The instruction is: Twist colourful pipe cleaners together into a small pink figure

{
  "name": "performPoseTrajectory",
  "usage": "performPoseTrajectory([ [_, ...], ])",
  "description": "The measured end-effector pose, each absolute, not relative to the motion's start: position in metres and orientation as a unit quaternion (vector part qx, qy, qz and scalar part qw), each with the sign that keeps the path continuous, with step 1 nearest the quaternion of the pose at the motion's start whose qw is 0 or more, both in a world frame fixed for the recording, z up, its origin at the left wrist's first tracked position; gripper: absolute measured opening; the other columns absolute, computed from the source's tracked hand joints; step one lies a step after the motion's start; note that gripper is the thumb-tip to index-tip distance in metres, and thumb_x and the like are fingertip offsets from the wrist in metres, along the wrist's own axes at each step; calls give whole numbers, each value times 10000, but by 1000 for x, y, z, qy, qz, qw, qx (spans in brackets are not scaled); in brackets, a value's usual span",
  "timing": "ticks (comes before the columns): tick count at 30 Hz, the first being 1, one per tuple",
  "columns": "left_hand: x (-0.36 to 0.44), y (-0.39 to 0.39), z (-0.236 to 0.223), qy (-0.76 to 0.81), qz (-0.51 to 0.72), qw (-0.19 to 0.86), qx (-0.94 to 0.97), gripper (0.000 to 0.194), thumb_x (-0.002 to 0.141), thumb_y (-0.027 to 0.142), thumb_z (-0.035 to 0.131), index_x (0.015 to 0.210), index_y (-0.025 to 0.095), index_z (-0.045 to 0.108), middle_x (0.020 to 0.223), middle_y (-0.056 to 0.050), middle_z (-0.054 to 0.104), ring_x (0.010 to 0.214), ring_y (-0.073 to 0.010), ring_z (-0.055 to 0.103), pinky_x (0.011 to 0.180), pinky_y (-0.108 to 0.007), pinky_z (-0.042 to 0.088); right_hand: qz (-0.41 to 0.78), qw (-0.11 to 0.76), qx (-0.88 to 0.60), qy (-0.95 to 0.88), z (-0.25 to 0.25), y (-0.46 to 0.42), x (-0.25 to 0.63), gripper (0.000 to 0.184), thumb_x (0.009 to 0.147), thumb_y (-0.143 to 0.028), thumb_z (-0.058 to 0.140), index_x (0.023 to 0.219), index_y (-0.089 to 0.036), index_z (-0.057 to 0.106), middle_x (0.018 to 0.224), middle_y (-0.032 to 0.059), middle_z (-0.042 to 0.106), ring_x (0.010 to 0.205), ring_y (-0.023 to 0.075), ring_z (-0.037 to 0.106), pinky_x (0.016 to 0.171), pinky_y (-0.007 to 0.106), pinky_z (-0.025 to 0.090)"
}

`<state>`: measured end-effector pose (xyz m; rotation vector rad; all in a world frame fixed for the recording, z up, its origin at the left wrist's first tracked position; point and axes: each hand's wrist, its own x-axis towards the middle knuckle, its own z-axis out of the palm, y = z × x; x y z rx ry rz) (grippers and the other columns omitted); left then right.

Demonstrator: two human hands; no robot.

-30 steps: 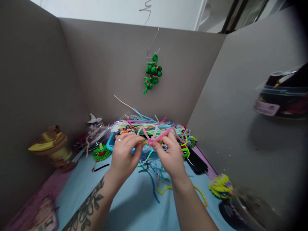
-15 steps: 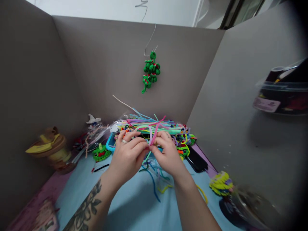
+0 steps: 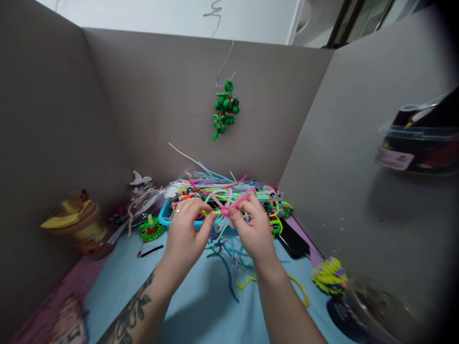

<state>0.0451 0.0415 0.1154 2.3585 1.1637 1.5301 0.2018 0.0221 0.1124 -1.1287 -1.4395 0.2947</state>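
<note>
— Where is the work being held?
— In the air. A bunch of fuzzy stems (image 3: 224,213) is being held above the bench (image 3: 215,325), just nearer than the blue tray (image 3: 164,217) toward the far edge.
— State of the hands?
— Both narrow. A pink stem (image 3: 244,197) is being pinched by the right hand (image 3: 254,229), close beside the pink centre (image 3: 225,210); a yellow stem (image 3: 218,212) is apparently being gripped by the left hand (image 3: 188,224), thumb against forefinger. Firmness: cannot be told.
— Handling advice?
— Judgement only: control is probably being helped by the grip close to the centre. Loops should be kept uncrushed, pulls even, and trailing ends clear of the loose stems (image 3: 230,279) lying below.
</note>
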Motion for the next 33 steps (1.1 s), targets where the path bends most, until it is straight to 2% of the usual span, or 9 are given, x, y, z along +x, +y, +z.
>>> performPoseTrajectory([
  [4, 47, 43, 115, 382, 507, 112, 765, 81, 833, 252, 618, 870, 184, 641, 887, -52, 681, 907, -200, 588, 836, -338, 442, 105, 577, -491, -644, 113, 22, 199, 226, 864, -204, 534, 637, -195, 539, 791, 11, 491, 817, 176, 491, 744, 309, 379],
  [10, 50, 47, 113, 371, 469, 219, 771, 139, 827, 300, 616, 773, 187, 675, 793, -37, 694, 802, -183, 614, 772, -320, 464, 71, 548, -490, -675, 112, 21, 197, 174, 866, -189, 520, 695, -195, 553, 834, 25, 500, 868, 190, 486, 784, 330, 380],
  [21, 50, 47, 112, 357, 486, 139, 786, 133, 792, 263, 653, 689, 182, 631, 713, -26, 673, 749, -178, 588, 746, -322, 446, 110, 584, -500, -630, 104, 27, 192, 140, 798, -182, 568, 663, -195, 602, 839, 32, 555, 866, 186, 533, 811, 338, 416],
  [27, 46, 50, 114, 352, 477, 152, 791, 142, 804, 245, 622, 679, 180, 629, 696, -21, 658, 720, -168, 579, 714, -297, 443, 146, 597, -512, -600, 104, 28, 191, 142, 773, -205, 607, 632, -193, 616, 776, 14, 566, 773, 161, 549, 747, 305, 434],
  [33, 40, 53, 119, 390, 448, 202, 779, 215, 832, 311, 578, 678, 176, 645, 705, -16, 652, 719, -167, 589, 693, -279, 438, 91, 625, -500, -592, 110, 26, 207, 63, 807, -204, 608, 820, -202, 669, 815, 14, 602, 771, 157, 563, 688, 279, 448],
])
